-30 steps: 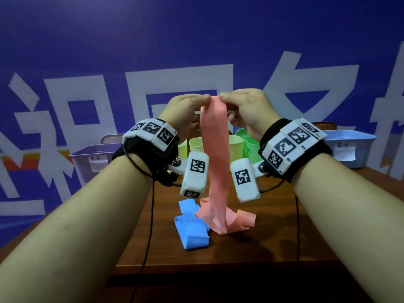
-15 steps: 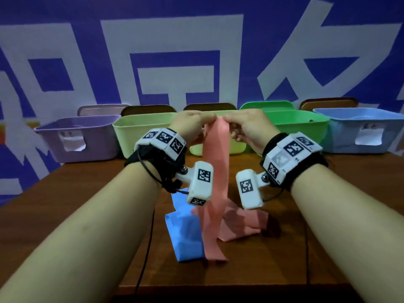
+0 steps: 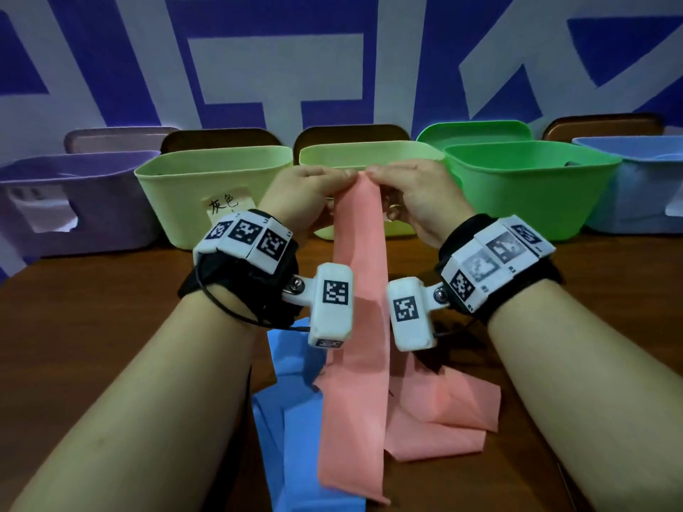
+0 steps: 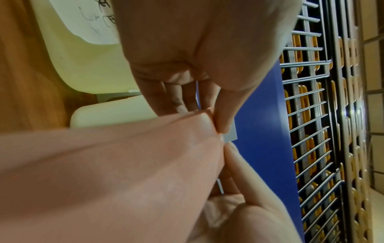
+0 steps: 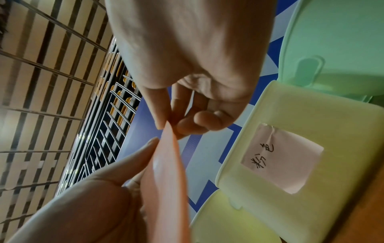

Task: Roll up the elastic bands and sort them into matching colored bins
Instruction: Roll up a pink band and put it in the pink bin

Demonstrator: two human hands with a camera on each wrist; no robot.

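- Two hands meet at the top end of a pink band (image 3: 360, 275): the left hand (image 3: 299, 194) and the right hand (image 3: 417, 195) each pinch that end between thumb and fingertips, raised above the tabletop (image 3: 92, 308).
- From the wrist views, the thumb and forefinger of each hand close on the band's upper edge; the other fingers are curled behind it.
- The pink band hangs down between the wrists; its lower length lies folded on the tabletop, one strip running toward the near edge, loose folds to the right.
- One blue band (image 3: 292, 412) lies crumpled on the tabletop just left of the pink band, partly under it.
- Five bins stand in a row along the far side: purple bin (image 3: 74, 201), left yellow-green bin (image 3: 177, 194) with a handwritten paper label, middle yellow-green bin (image 3: 369, 153), green bin (image 3: 536, 194), light blue bin (image 3: 646, 194).
- The hands and hanging band cover most of the middle bin's front; the right wrist view shows a handwritten label on it.
- Bin contents cannot be told.
- Chair backs and a blue-and-white wall banner stand behind the bins.
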